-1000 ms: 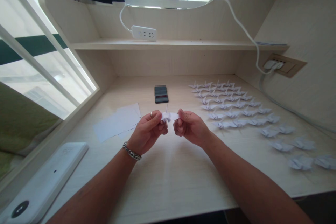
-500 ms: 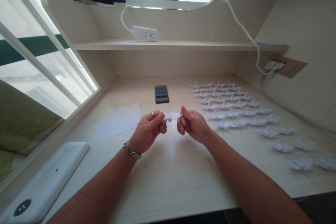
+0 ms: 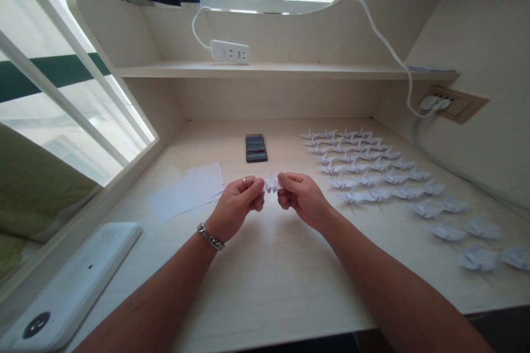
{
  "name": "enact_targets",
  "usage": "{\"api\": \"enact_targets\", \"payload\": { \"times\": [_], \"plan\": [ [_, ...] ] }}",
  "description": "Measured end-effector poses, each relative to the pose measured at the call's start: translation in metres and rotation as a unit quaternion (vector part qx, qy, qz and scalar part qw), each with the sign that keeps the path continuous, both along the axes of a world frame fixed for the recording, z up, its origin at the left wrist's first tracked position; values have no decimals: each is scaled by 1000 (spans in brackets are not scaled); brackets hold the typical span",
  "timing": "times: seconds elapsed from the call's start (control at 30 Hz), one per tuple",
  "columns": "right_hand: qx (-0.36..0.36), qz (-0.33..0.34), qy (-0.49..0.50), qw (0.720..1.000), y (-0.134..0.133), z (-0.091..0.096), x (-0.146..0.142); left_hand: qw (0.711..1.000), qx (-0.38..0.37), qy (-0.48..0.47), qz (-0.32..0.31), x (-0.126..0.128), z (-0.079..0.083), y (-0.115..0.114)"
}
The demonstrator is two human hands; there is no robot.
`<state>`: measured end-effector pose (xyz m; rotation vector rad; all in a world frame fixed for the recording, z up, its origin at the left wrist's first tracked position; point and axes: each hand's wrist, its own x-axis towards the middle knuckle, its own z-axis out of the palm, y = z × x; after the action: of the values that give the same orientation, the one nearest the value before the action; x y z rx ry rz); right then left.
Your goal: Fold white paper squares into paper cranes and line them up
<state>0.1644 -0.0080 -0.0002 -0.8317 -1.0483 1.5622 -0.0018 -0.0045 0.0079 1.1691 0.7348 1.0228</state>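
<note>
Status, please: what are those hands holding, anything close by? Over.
Left grip and right grip each pinching one side of folded paper. Paper small, white, between them. Dark flat device just beyond; white paper cranes to the right.

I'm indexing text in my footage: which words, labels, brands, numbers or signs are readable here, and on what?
None can be read.
Phone: screen too blurred.
White device: mark near its far end, too faint.
Power strip: no legible lettering.
Held folded paper: no writing visible.
</note>
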Motion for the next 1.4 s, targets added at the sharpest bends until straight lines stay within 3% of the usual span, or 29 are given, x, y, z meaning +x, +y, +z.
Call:
{"api": "enact_targets", "payload": {
  "times": [0.2, 0.37, 0.73, 0.97, 1.07, 1.27, 1.4],
  "plan": [
    [-70, -31, 99, 992, 5, 2, 2, 996, -38, -77, 14, -1, 5, 0],
    [-73, -61, 104, 990, 9, 1, 7, 993, -41, -94, 52, -7, 8, 5],
    [-3, -26, -26, 999, 6, -8, 2, 986, 83, 110, 94, -3, 0, 4],
    [-30, -26, 10, 999, 6, -5, 2, 965, 135, 208, 87, -5, -2, 5],
    [-36, -25, 28, 999, 6, -4, 2, 975, 107, 177, 79, -5, -3, 6],
    [-34, -47, 44, 997, 9, -4, 6, 997, 16, 0, 79, -6, 4, 6],
    [-17, -60, 5, 998, 10, -6, 6, 991, 32, 61, 112, -8, 4, 6]
  ]
}}
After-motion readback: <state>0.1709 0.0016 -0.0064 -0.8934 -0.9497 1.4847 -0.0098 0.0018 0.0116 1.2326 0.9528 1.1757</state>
